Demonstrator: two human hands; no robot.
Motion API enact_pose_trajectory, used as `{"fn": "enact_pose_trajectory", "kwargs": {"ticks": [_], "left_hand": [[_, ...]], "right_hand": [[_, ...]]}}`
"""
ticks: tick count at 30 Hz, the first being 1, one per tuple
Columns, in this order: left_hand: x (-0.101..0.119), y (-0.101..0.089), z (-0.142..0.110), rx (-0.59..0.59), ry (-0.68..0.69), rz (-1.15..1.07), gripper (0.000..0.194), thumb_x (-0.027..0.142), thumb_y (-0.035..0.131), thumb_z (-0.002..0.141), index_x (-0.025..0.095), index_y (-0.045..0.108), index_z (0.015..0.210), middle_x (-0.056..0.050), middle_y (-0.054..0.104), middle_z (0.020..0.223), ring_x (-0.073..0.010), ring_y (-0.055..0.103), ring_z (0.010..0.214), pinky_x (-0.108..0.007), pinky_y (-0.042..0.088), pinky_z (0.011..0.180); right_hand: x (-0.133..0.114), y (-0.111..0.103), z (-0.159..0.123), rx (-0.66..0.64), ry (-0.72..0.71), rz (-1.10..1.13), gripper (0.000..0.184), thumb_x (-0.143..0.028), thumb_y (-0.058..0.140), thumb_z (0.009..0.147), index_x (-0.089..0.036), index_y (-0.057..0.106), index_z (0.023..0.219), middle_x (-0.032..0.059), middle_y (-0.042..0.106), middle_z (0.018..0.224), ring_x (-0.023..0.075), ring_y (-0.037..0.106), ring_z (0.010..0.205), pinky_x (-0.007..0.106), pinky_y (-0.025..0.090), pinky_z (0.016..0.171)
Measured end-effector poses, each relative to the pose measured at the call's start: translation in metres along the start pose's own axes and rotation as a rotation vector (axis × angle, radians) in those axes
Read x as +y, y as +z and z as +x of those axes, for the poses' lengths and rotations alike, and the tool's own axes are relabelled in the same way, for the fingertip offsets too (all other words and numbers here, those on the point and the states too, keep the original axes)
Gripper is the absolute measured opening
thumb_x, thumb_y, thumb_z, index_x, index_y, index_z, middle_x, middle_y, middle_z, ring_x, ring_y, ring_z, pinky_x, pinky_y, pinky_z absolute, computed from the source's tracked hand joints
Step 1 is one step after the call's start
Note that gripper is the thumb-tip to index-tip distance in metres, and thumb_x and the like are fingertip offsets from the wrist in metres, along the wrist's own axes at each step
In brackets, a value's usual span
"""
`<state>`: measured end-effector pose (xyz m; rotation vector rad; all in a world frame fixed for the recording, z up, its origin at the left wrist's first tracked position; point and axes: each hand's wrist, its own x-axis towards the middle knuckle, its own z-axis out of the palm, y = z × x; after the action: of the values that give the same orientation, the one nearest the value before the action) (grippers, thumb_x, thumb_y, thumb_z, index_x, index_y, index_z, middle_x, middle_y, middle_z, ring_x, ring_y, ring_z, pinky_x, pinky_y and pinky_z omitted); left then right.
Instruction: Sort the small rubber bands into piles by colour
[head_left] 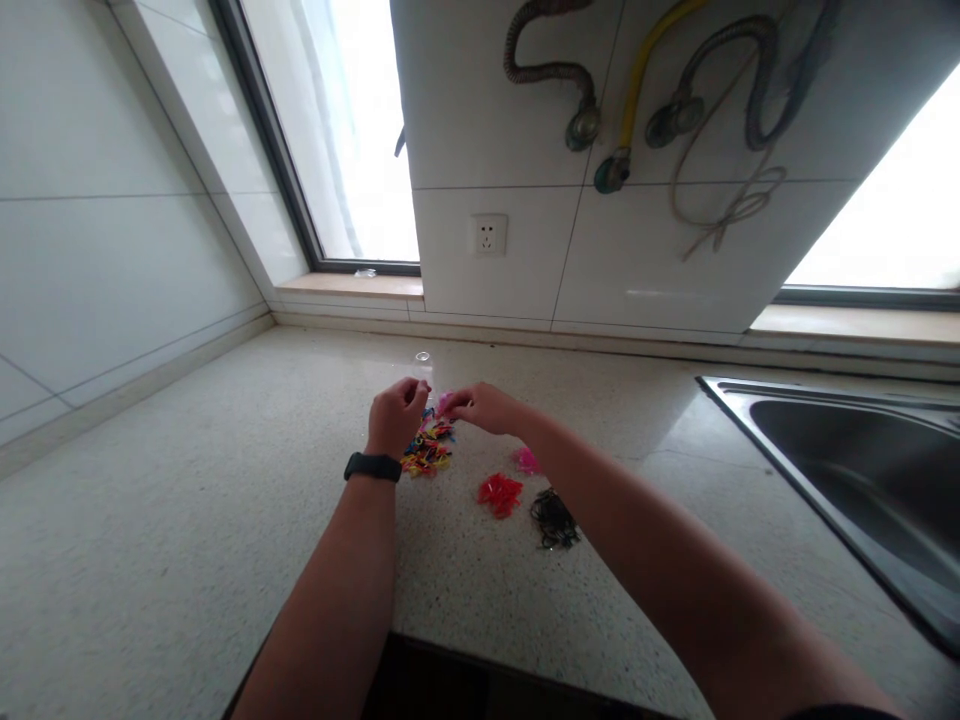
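Over the counter, my left hand (395, 412), with a black band on its wrist, is closed in a pinch. Whatever lies between its fingertips is too small to make out. Just below it spreads a heap of mixed-colour small rubber bands (427, 452). My right hand (486, 408) reaches in from the right, fingers pinched together beside a small pink pile (445, 403); its grip is partly hidden. Nearer me lie a red pile (499, 495) and a black pile of small bands (553, 520). Another pink pile (526, 460) sits beside my right forearm.
A clear plastic container (423, 362) is behind my hands. To the right, a steel sink (739, 420) is set into the speckled counter (247, 480). The tiled back wall carries a socket (490, 235) and several hoses above. The counter's front edge runs below my arms.
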<state>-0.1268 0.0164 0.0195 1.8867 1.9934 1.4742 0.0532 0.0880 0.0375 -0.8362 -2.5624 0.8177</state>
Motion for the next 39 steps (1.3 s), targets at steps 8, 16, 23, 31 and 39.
{"fn": "enact_pose_trajectory", "kwargs": {"ticks": [8, 16, 23, 31, 39], "left_hand": [[0.006, 0.003, -0.003, -0.07, 0.047, 0.0, 0.035, 0.04, 0.048, 0.094, 0.018, 0.073, 0.083, 0.0, 0.063, 0.062, -0.0138, 0.053, 0.057, -0.025, 0.035, 0.057], [0.042, 0.015, -0.022, -0.322, 0.317, -0.016, 0.024, 0.031, 0.051, 0.094, 0.019, 0.071, 0.088, -0.004, 0.07, 0.077, -0.0154, 0.062, 0.071, -0.025, 0.043, 0.068], [0.072, 0.025, -0.04, -0.484, 0.441, -0.054, 0.019, 0.026, 0.052, 0.094, 0.018, 0.07, 0.089, -0.003, 0.069, 0.079, -0.0153, 0.061, 0.073, -0.027, 0.044, 0.071], [0.093, 0.034, -0.053, -0.662, 0.498, -0.128, 0.022, 0.03, 0.055, 0.094, 0.019, 0.068, 0.107, -0.002, 0.064, 0.075, -0.0134, 0.056, 0.067, -0.025, 0.042, 0.063], [0.099, 0.032, -0.058, -0.637, 0.434, -0.329, 0.028, 0.033, 0.061, 0.092, 0.02, 0.065, 0.117, 0.001, 0.061, 0.072, -0.0109, 0.053, 0.062, -0.023, 0.042, 0.06]], "right_hand": [[0.002, -0.034, -0.077, 0.21, 0.121, 0.466, 0.03, -0.032, 0.064, 0.082, -0.014, 0.074, 0.104, 0.0047, 0.07, 0.08, 0.0092, 0.05, 0.056, 0.021, 0.038, 0.05], [-0.007, -0.051, -0.186, 0.54, 0.215, 0.768, 0.022, -0.035, 0.072, 0.079, -0.019, 0.074, 0.094, 0.0034, 0.069, 0.08, 0.0081, 0.052, 0.057, 0.022, 0.043, 0.05], [0.004, -0.047, -0.212, 0.693, 0.131, 0.908, 0.016, -0.033, 0.075, 0.08, -0.022, 0.073, 0.091, 0.0022, 0.069, 0.08, 0.0084, 0.054, 0.058, 0.023, 0.043, 0.052], [0.01, -0.026, -0.196, 0.534, 0.281, 0.774, 0.024, -0.039, 0.075, 0.077, -0.018, 0.073, 0.089, 0.0012, 0.066, 0.072, 0.0083, 0.05, 0.055, 0.023, 0.039, 0.051], [0.009, -0.018, -0.19, 0.456, 0.238, 0.687, 0.022, -0.04, 0.073, 0.08, -0.02, 0.073, 0.088, 0.0004, 0.065, 0.069, 0.0097, 0.051, 0.058, 0.024, 0.04, 0.053]]}}
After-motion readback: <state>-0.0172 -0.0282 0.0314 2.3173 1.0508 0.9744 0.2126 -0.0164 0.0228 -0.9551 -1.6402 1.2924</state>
